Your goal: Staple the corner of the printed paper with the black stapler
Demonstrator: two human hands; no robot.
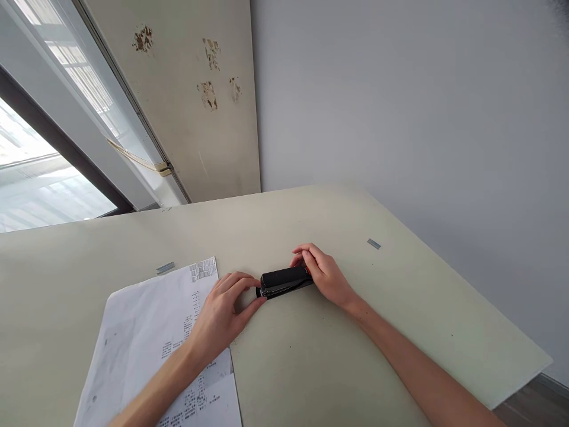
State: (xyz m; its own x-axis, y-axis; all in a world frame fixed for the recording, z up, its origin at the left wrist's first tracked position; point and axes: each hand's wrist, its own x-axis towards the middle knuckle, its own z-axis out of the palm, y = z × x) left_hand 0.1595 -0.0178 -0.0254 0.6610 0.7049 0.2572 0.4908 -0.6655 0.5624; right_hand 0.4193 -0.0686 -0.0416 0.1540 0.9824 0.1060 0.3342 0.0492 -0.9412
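A black stapler lies on the pale table between my two hands. The thumb and fingers of my left hand pinch its left end near the tabletop. At the other end, my right hand is wrapped round the stapler, with its fingers curled behind and partly hidden. A bit of red shows by the right fingers. Printed paper sheets lie under my left forearm, left of the stapler.
A strip of staples lies to the right on the table, and more staple strips lie above the paper. A grey wall borders the table's right side. A stained panel and a window stand behind.
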